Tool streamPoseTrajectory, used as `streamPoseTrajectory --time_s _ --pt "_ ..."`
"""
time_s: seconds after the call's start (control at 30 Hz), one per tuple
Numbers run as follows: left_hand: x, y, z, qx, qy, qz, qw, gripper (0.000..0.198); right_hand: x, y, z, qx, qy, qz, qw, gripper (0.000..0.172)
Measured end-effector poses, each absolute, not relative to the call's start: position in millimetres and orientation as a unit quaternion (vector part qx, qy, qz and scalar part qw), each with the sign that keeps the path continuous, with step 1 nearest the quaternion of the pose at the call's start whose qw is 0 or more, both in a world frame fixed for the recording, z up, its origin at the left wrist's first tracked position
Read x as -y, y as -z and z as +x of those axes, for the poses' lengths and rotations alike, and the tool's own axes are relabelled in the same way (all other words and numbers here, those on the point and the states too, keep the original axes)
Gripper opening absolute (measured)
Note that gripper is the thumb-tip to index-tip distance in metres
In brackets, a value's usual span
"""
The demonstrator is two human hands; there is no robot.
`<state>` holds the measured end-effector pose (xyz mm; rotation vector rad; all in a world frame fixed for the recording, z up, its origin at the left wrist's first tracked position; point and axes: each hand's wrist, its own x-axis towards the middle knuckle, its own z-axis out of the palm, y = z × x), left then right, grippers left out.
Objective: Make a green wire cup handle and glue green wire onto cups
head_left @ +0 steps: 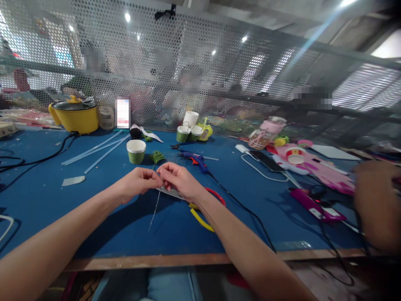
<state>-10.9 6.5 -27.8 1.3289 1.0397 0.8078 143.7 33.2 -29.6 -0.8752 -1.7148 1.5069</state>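
Note:
My left hand (138,184) and my right hand (180,180) meet over the blue table (103,209), fingertips pinched together. Between them they hold a thin silvery wire (154,210) that hangs down toward me. Under my right wrist lie scissors with red and yellow handles (203,209), partly hidden by the arm. A green paper cup (136,151) and a tuft of green yarn (157,156) sit just beyond my hands.
A blue glue gun (196,159) with a black cord lies behind my right hand. A yellow pot (75,115) stands back left beside clear sticks (100,150). A phone (266,161), pink items and another person's blurred arm (377,205) fill the right. A mesh screen backs the table.

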Motion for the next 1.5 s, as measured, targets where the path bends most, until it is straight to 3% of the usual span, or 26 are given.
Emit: streamPoseTrajectory --time_s 0.13,0.8,1.07,1.5 --pt "-8 27 -12 -0.441 -0.344 0.576 0.596 0.022 -37 34 145 0.656 -0.583 -0.342 0.335 0.030" --pt "-8 26 -13 -0.472 -0.346 0.622 0.520 0.022 -32 26 143 0.758 -0.349 -0.424 0.354 0.030" --pt "-8 26 -12 -0.449 -0.348 0.557 0.606 0.020 -27 26 142 0.681 -0.557 -0.338 0.335 0.028" --pt "-7 23 -14 -0.443 -0.337 0.590 0.586 0.018 -31 28 143 0.721 -0.443 -0.411 0.339 0.034"
